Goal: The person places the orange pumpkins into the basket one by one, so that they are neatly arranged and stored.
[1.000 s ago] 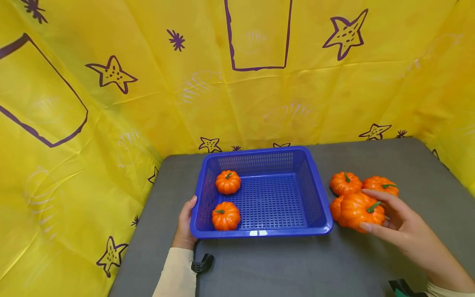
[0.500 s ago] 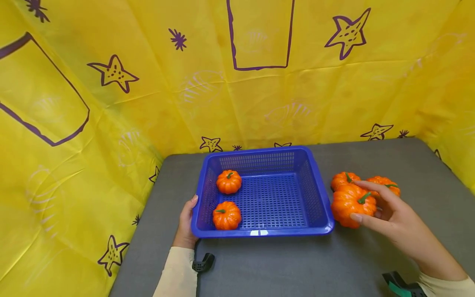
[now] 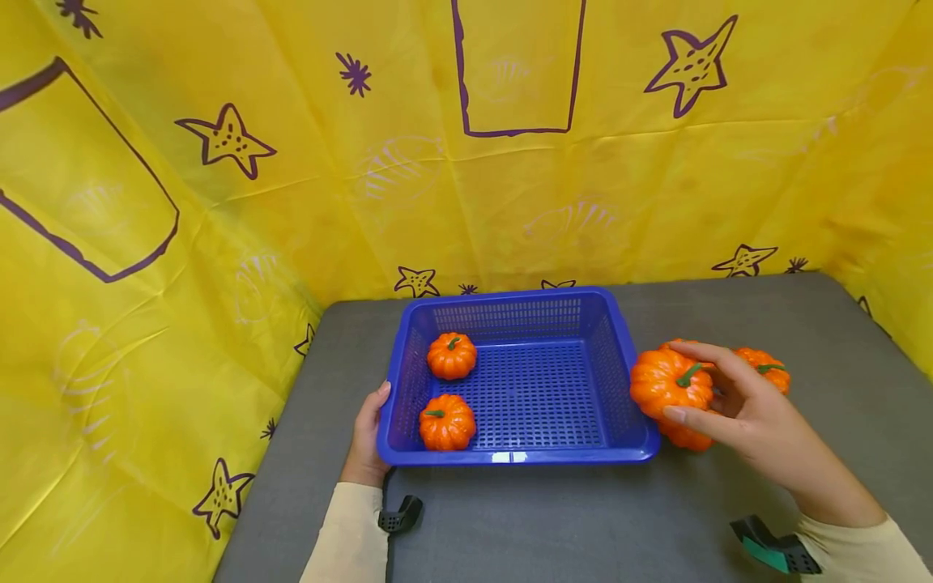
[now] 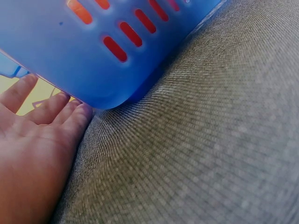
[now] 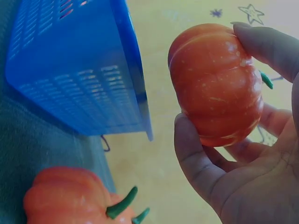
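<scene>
At the right of centre in the head view we see the right hand [image 3: 736, 409] gripping an orange pumpkin [image 3: 670, 382], thumb under its near side and the other fingers [image 3: 703, 356] curled over its top beside the green stem. It is lifted clear of the grey table [image 3: 583, 518], just right of the right wall of the blue basket [image 3: 627, 368]. In the right wrist view we see the same pumpkin [image 5: 217, 86] in the upper right of the frame, wedged between thumb [image 5: 194, 154] and fingertips, its stem largely hidden behind it.

Directly beneath the held one, another pumpkin [image 3: 685, 437] shows only as an orange sliver, and we cannot make out its stem there; the right wrist view catches it [image 5: 65, 196] at lower left. A further pumpkin [image 3: 761, 368] peeks out behind the knuckles, and whether one more sits behind the held pumpkin we cannot tell.

At lower left of the basket the left hand [image 3: 364, 441] rests against the outer wall, fingers straight along it; the left wrist view shows the fingertips [image 4: 74, 116] touching the rounded corner of the basket [image 4: 93, 51].

Inside, along the left wall, two pumpkins sit: a far one [image 3: 452, 356] and a near one [image 3: 447, 422]. A yellow cloth [image 3: 219, 202] with purple stars fills the upper frame.
</scene>
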Demonstrator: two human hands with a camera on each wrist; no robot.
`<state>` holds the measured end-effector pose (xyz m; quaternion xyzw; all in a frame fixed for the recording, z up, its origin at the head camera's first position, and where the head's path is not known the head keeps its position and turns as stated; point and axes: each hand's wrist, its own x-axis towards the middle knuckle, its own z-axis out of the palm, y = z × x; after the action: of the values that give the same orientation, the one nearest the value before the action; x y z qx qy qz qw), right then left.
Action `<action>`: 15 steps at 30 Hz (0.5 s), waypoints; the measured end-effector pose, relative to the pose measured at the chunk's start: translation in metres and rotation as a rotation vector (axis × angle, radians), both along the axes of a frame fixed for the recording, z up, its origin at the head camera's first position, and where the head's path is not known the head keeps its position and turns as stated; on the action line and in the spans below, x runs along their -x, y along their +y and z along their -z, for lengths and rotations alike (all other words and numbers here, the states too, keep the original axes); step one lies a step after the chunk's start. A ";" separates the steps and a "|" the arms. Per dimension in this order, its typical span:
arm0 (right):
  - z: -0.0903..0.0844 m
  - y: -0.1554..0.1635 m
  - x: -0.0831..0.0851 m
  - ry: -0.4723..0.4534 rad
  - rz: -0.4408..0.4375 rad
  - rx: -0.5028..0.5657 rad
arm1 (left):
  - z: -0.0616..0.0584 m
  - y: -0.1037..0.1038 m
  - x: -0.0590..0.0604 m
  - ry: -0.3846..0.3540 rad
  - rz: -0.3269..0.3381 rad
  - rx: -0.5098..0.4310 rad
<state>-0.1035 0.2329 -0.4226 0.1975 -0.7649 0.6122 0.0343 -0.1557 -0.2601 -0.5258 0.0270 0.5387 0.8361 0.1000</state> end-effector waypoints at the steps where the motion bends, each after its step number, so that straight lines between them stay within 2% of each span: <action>1: -0.001 -0.002 0.001 0.000 -0.009 0.006 | 0.000 0.000 0.000 -0.002 -0.001 -0.004; 6: -0.003 -0.011 0.006 -0.009 -0.043 0.039 | 0.001 0.000 0.000 0.002 0.001 -0.010; 15: -0.009 -0.029 0.010 -0.020 -0.029 -0.037 | 0.001 -0.001 -0.001 0.008 0.005 0.003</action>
<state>-0.1134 0.2038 -0.4141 0.2029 -0.7733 0.6005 0.0141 -0.1550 -0.2609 -0.5264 0.0313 0.5403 0.8349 0.0999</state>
